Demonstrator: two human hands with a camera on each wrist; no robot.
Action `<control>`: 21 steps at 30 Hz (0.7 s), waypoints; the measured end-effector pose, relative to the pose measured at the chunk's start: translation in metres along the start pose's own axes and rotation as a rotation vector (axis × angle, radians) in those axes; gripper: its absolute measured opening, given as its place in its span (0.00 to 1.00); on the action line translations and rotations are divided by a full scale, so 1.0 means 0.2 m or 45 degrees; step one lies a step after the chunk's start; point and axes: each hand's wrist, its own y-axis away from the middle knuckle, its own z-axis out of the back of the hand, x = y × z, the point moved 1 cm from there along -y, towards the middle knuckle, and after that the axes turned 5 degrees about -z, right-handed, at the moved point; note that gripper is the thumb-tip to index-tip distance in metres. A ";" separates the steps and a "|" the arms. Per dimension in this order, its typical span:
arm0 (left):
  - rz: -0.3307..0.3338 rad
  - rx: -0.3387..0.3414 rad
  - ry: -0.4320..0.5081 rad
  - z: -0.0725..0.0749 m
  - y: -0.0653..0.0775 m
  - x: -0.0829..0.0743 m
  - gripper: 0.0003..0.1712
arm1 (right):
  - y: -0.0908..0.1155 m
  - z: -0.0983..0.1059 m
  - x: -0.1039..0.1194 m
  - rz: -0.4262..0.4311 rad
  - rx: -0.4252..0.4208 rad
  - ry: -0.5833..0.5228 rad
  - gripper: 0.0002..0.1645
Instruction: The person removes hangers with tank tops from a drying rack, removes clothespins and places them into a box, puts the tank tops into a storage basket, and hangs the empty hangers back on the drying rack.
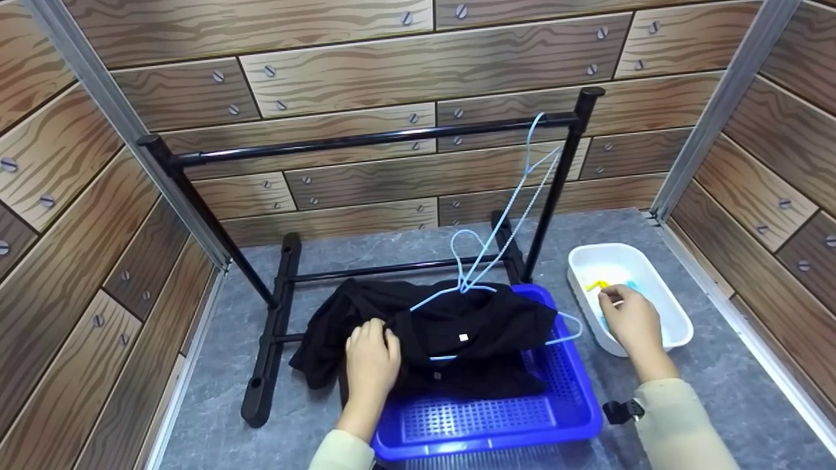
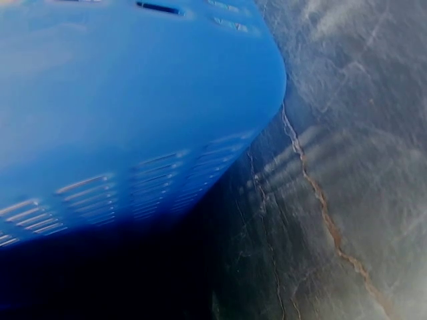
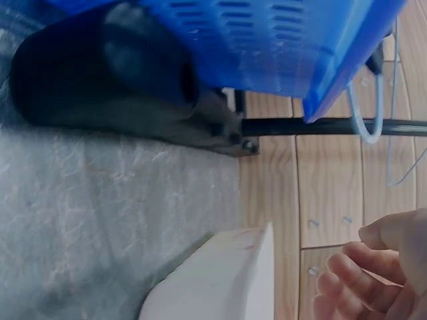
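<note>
A black garment (image 1: 483, 320) with a small white label lies over a blue basket (image 1: 483, 450), a light blue hanger (image 1: 571, 324) inside it. My left hand (image 1: 372, 359) grips the cloth at the garment's left part. More black cloth (image 1: 470, 385) lies underneath in the basket. My right hand (image 1: 630, 320) is over a white tub (image 1: 676, 326), fingertips close to a yellow piece (image 1: 595, 285) in it; light blue pieces (image 1: 632, 285) lie there too. In the right wrist view the loosely bent fingers (image 3: 353, 280) hold nothing. The left wrist view shows only the basket's side and floor.
Behind the basket stands a black garment rack (image 1: 379, 137) on wide feet (image 1: 258, 391). Another light blue hanger (image 1: 516, 196) hangs at the right end of its bar. Wood-patterned walls (image 1: 353, 78) enclose the grey floor (image 1: 209, 391) on three sides.
</note>
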 end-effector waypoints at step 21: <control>0.005 0.016 -0.011 0.00 0.00 0.00 0.07 | 0.04 0.06 0.18 0.157 0.158 -0.074 0.20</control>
